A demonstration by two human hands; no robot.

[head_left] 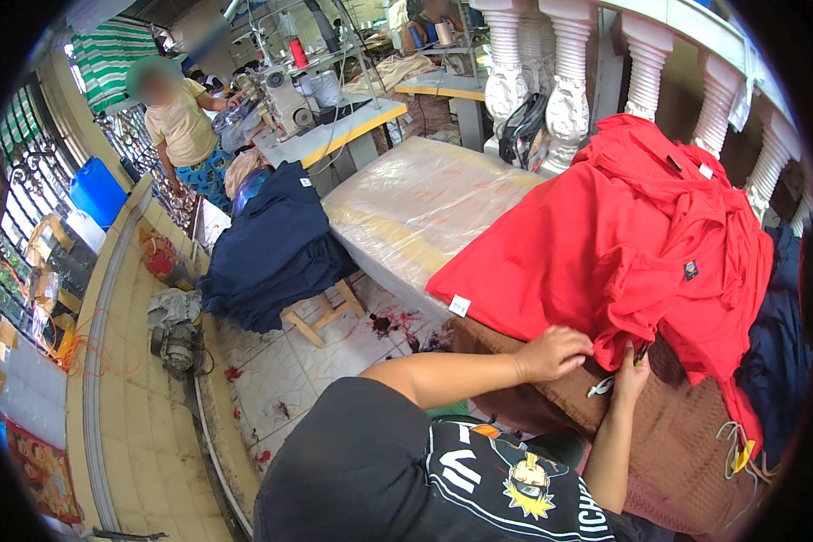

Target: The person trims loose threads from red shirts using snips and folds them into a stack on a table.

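Note:
A large heap of red shirts lies in front of me, with sleeves and collars folded over one another. My right hand is closed at the near edge of the heap, gripping red cloth. A small dark, thin object shows at its fingertips; its kind is unclear. Just left of it, my left hand hovers by the cloth with its fingers loosely bent and apart, and I see nothing in it. A small white looped item lies beside my right hand on the brown cloth.
A plastic-wrapped table extends beyond the heap. Navy garments cover a wooden stool on the left; more navy cloth hangs at right. Behind, a person stands by a sewing machine. White balusters line the far side.

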